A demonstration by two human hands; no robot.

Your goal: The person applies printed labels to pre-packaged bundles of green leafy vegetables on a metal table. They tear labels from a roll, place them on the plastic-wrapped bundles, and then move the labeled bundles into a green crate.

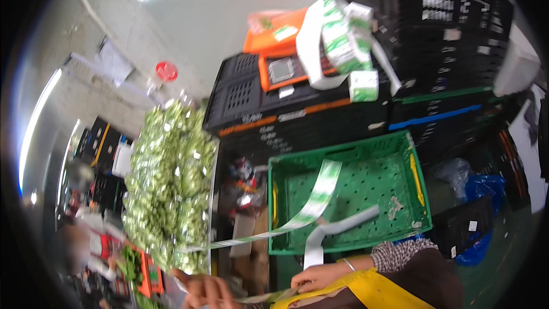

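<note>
My left hand is at the lower edge beside the bagged greens, which lie in rows of clear wrap. It is blurred, and whether its fingers hold anything is unclear. Just above it passes a green-and-white label strip, running rightward into a green plastic crate. My right hand, with curled fingers, rests low in front of that crate against my yellow-and-dark clothing. What it grips is hidden. Close by, a pale backing strip bends down from over the crate towards this hand.
Black crates stand behind, bearing an orange device and loose label rolls. More black crates rise at right. Blue plastic lies on the floor. A co-worker is at far left, near leafy greens.
</note>
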